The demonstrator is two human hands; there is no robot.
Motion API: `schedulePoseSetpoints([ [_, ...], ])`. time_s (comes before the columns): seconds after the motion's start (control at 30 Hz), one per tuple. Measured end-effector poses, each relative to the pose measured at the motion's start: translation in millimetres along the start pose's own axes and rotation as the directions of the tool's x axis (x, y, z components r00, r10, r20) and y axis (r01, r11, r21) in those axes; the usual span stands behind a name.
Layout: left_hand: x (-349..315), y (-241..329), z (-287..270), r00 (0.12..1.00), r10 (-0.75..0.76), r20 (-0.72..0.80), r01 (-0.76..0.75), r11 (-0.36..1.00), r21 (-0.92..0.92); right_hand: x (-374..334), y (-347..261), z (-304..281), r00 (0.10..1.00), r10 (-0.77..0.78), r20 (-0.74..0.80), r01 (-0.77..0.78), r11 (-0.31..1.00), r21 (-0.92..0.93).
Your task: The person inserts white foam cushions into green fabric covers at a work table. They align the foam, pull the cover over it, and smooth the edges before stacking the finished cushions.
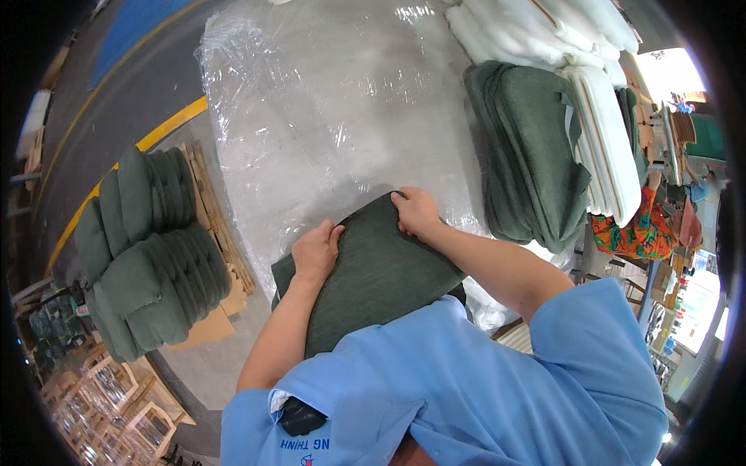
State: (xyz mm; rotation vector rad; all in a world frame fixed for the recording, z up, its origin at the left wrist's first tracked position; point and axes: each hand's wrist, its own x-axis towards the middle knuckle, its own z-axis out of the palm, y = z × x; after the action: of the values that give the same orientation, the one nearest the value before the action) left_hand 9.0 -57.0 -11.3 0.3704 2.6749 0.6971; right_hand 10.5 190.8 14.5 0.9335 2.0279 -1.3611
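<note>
Close to my body I hold a dark green piece of fabric (381, 272), spread between both hands with its upper edge running up to a point. My left hand (315, 252) is closed on its left edge, the thumb pressed against the fingers. At the top corner, my right hand (416, 211) pinches the cloth. The lower part of the fabric lies against my blue shirt. Beyond my hands lies a large surface covered by clear plastic film (342, 116), wrinkled along its left side.
To the right, folded dark green fabric pieces (528, 155) are stacked beside white padding (602, 140). Dark green cushions (155, 264) are piled on the left, by a wooden pallet (203, 186). A person in a bright patterned top (641, 229) is at the far right.
</note>
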Motion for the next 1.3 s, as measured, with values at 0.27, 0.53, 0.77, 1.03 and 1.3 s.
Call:
schedulePoseSetpoints([
  [0.27, -52, 6, -133, 0.951, 0.152, 0.271, -0.049, 0.934, -0.353, -65, -55, -49, 0.842, -0.224, 0.490, 0.308, 0.946, -0.098],
  [0.53, -165, -3, -165, 0.959, 0.231, 0.163, -0.195, 0.958, -0.212, -143, -46, -41, 0.392, -0.637, 0.664, 0.916, 0.204, -0.346],
  [0.77, -122, 32, -135, 0.992, 0.100, -0.073, -0.086, 0.981, 0.173, -138, -93, 19, 0.588, -0.472, 0.657, 0.783, 0.128, -0.609],
  [1.03, -162, -39, -129, 0.977, -0.031, -0.211, -0.006, 0.985, -0.172, -122, -36, -36, 0.401, -0.830, 0.387, 0.788, 0.098, -0.608],
  [1.3, -182, -91, -49, 0.951, -0.261, -0.163, -0.030, 0.446, -0.894, -85, 32, -86, 0.536, -0.832, 0.141, 0.812, 0.463, -0.356],
])
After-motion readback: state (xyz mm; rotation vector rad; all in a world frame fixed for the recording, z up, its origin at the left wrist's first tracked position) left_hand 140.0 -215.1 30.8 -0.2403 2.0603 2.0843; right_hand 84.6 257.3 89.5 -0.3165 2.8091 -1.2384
